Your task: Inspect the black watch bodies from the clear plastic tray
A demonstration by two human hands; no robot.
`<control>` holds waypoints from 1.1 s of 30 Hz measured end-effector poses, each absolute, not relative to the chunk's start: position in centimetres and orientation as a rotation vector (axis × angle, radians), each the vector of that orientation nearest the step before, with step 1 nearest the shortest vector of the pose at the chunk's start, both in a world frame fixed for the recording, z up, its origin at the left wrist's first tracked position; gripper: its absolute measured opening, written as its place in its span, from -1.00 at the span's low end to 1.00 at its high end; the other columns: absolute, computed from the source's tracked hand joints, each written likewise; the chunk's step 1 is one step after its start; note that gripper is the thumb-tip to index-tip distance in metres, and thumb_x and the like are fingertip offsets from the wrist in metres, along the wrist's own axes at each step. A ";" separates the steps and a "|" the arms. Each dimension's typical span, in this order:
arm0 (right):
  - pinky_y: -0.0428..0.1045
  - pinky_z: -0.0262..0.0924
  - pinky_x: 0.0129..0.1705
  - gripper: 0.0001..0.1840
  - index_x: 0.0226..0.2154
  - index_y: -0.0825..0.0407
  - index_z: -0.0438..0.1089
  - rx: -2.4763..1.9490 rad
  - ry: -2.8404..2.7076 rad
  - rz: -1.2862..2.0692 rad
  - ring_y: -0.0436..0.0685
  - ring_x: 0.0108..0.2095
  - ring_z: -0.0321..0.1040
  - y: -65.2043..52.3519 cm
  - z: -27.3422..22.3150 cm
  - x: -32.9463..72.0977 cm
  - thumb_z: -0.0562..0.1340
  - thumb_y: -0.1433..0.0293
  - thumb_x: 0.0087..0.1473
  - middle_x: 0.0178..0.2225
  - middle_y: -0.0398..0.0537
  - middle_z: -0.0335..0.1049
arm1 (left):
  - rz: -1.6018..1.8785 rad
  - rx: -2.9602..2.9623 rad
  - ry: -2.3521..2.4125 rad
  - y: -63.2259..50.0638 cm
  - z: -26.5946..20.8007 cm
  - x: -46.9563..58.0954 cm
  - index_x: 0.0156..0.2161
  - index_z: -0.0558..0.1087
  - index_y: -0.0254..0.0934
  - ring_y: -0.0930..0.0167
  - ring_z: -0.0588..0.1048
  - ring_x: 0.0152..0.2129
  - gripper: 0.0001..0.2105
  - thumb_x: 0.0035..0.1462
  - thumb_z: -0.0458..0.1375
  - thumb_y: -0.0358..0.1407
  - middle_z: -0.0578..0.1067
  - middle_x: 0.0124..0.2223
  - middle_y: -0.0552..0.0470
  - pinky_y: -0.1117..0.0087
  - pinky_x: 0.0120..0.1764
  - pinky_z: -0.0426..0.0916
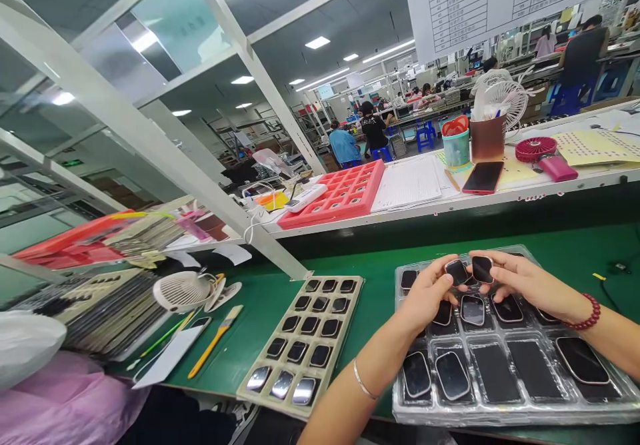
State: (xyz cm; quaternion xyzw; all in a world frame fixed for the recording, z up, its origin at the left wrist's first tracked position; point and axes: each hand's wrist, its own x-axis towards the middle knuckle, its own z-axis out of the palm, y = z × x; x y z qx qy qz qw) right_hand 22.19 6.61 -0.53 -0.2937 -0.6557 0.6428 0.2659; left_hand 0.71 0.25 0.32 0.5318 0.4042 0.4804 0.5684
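Observation:
Over the back half of a clear plastic tray [450, 417], my left hand [431, 292] pinches a smartwatch body [456, 272] with a dark face. Close beside it, my right hand [520, 277] grips a second dark smartwatch body [482, 269] by its edges. The two pieces are nearly touching. More watch bodies lie in the tray's pockets below, such as one watch body [453, 375] at the front; two front pockets show only black lining. My fingers partly hide the back row.
Left of the plastic tray lies a beige tray [295, 402] filled with watch pieces. Farther left are a brush [216, 342], a white fan [183, 292] and stacked trays [107, 312] beside a person's pink sleeve [65, 405]. A shelf behind holds a red foam tray [335, 195] and a phone [483, 177].

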 end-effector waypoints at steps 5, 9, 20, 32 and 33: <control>-0.05 0.39 -0.22 -0.24 0.25 0.17 -0.06 -0.772 -1.858 1.628 0.05 -0.16 0.31 6.6 -0.8 21.9 0.16 0.16 0.12 0.14 0.17 0.11 | 1.106 1.303 1.066 0.2 0.6 1.2 0.19 0.17 -0.51 0.49 0.47 -0.28 -0.48 0.08 0.00 -0.54 0.38 0.03 -0.24 0.60 -0.41 0.30; -0.05 0.36 -0.29 -0.44 0.15 0.22 0.00 -0.729 -1.956 1.559 0.00 -0.24 0.30 6.6 -0.8 21.8 0.07 0.34 0.14 0.16 0.21 0.07 | 1.071 1.346 1.122 0.1 0.9 1.4 0.10 0.26 -0.53 0.47 0.49 -0.34 -0.57 0.08 -0.01 -0.55 0.42 -0.04 -0.21 0.60 -0.46 0.25; -0.13 0.14 -0.44 -0.45 -0.02 0.22 0.21 -0.739 -1.836 1.634 -0.06 -0.45 0.26 6.4 -0.8 22.1 0.10 0.07 0.19 -0.17 0.11 0.34 | 1.086 1.381 1.115 0.0 1.0 1.0 0.02 0.34 -0.57 0.44 0.48 -0.44 -0.59 0.19 0.05 -0.23 0.46 -0.13 -0.28 0.53 -0.47 0.22; -0.13 0.24 -0.42 -0.55 0.02 0.23 0.11 -0.799 -2.029 1.481 -0.09 -0.42 0.24 6.0 -0.4 21.8 0.07 0.25 0.19 -0.15 0.05 0.31 | 1.096 1.328 1.082 -0.2 1.3 1.4 0.00 0.31 -0.58 0.54 0.43 -0.50 -0.64 0.09 0.10 -0.44 0.46 -0.22 -0.17 0.58 -0.50 0.23; -0.13 0.24 -0.41 -0.57 0.02 0.22 0.13 -0.797 -2.031 1.474 -0.08 -0.43 0.24 6.0 -0.4 21.8 0.07 0.26 0.19 -0.16 0.04 0.32 | 1.100 1.336 1.085 -0.2 1.3 1.4 0.00 0.31 -0.58 0.54 0.43 -0.49 -0.65 0.09 0.10 -0.43 0.46 -0.21 -0.18 0.58 -0.49 0.23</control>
